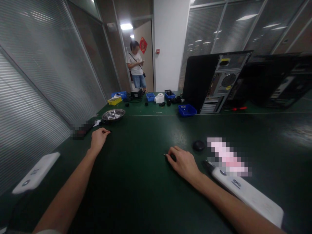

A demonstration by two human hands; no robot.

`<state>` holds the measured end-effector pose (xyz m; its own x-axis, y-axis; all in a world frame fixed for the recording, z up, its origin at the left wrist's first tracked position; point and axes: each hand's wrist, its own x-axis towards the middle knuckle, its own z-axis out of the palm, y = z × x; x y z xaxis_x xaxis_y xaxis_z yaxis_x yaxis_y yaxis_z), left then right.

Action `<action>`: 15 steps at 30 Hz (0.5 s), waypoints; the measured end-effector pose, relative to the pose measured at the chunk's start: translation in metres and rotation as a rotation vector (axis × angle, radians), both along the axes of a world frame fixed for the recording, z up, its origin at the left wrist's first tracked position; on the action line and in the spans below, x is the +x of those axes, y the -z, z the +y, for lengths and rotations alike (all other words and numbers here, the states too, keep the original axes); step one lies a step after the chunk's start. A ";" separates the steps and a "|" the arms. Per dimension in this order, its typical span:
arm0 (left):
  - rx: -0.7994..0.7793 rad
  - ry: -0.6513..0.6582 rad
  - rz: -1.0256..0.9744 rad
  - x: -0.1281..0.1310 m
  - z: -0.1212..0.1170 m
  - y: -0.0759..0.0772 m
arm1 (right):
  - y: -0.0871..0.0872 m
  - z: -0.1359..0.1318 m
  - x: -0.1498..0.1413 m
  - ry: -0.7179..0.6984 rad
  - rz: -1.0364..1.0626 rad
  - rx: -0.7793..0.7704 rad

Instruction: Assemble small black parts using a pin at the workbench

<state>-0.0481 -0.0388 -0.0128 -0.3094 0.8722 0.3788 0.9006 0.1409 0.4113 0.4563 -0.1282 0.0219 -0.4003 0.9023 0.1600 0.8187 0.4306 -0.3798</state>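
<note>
Out to the left, my left hand [98,139] is pinched shut on a small dark piece [110,131] at its fingertips, low over the green table. The piece is too small to name. Just beyond that hand sits a shiny round metal dish [113,111] with small bits in it. My right hand [182,161] rests on the table right of centre, its fingers closed round a dark-handled tool [173,157]. The tool's thin metal tip points left past the thumb; most of the handle is hidden in the palm. A round black object [199,145] lies beside this hand.
A white power bank [248,191] marked 18 lies by my right forearm, another white power bank [36,172] at left. Blue bins [187,110], a yellow bin [114,100] and black parts line the back. An opened computer case [214,83] stands behind; a person [136,65] stands in the doorway.
</note>
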 end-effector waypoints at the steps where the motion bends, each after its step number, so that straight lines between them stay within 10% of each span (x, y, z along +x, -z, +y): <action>1: -0.006 -0.006 0.002 0.002 -0.001 -0.002 | 0.000 0.000 0.000 -0.003 0.000 -0.002; 15: -0.065 0.016 -0.234 -0.004 -0.002 -0.005 | -0.004 -0.002 -0.001 -0.009 -0.004 -0.003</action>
